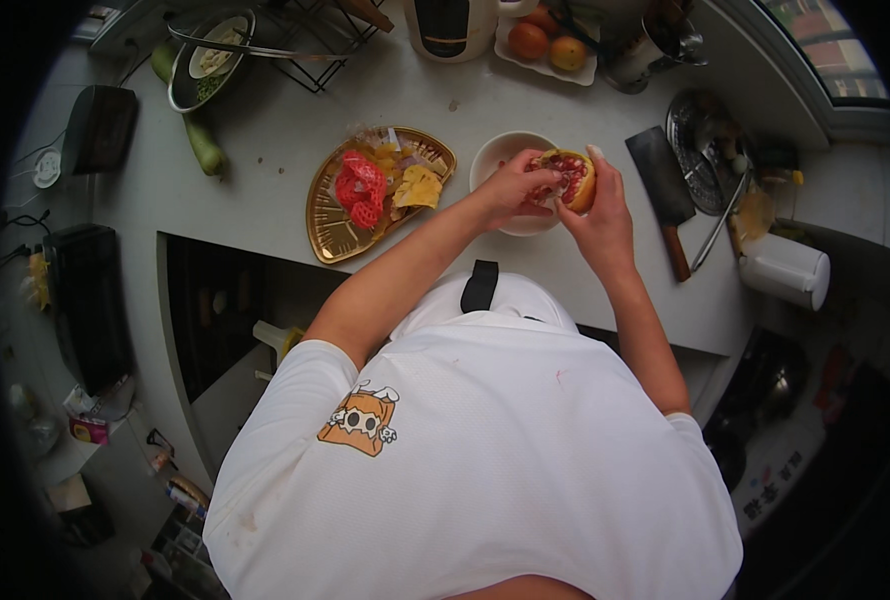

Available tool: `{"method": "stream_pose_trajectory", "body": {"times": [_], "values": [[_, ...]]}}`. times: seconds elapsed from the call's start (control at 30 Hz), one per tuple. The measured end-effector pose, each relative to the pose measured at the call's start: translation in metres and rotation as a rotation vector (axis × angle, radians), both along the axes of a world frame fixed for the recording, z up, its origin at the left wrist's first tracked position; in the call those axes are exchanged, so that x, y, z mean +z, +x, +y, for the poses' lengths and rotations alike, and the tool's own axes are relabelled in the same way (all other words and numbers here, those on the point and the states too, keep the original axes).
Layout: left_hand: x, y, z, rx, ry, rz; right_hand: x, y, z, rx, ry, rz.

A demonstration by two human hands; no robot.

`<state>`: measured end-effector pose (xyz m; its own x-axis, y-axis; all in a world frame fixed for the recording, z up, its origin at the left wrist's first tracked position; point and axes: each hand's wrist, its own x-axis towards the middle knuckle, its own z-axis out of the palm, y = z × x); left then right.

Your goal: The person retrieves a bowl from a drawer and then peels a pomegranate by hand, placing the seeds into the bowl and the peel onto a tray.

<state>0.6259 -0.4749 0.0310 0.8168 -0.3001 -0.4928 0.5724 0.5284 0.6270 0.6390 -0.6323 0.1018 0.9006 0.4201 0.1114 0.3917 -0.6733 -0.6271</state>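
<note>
A broken-open pomegranate point(581, 187), yellow-skinned with red seeds showing, is held over the right part of a white bowl point(482, 159). My right hand point(608, 211) grips its outer rind from the right side. The fingers of my left hand point(518, 190) press on the exposed seeds from the left. Some red bits show inside the bowl near its left wall; my hands hide much of the interior. To the left lies a gold fan-shaped tray point(328, 238) holding red foam netting point(360, 189), a piece of yellow peel point(418, 187) and crumpled wrapping.
Right of the bowl lies a cleaver point(661, 176) with a wooden handle, beside a round metal plate point(689, 154). A white canister point(784, 270) lies near the right edge. Behind stand a white dish of tomatoes point(527, 41) and a white appliance point(452, 30). A green gourd point(205, 146) lies far left.
</note>
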Motion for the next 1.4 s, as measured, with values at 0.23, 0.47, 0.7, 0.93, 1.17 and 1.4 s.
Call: {"method": "stream_pose_trajectory", "body": {"times": [0.23,0.47,0.7,0.93,1.17,1.4], "values": [[0.007,0.0,0.001,0.008,0.09,-0.007,0.001,0.004,-0.001,-0.009,0.037,0.059],[0.0,-0.003,0.022,-0.027,0.14,-0.081,0.0,0.016,-0.009,-0.056,0.066,0.076],[0.008,-0.004,0.016,0.003,0.347,-0.246,-0.003,0.02,-0.016,-0.074,0.14,0.158],[0.02,0.001,-0.01,0.212,0.233,0.076,-0.007,0.0,0.003,-0.111,0.168,0.119],[0.012,0.0,0.006,0.224,0.076,0.117,-0.001,0.003,-0.006,-0.257,0.553,0.83],[0.001,-0.004,0.011,0.132,-0.179,0.113,-0.013,0.005,-0.019,-0.22,1.018,1.251]]}}
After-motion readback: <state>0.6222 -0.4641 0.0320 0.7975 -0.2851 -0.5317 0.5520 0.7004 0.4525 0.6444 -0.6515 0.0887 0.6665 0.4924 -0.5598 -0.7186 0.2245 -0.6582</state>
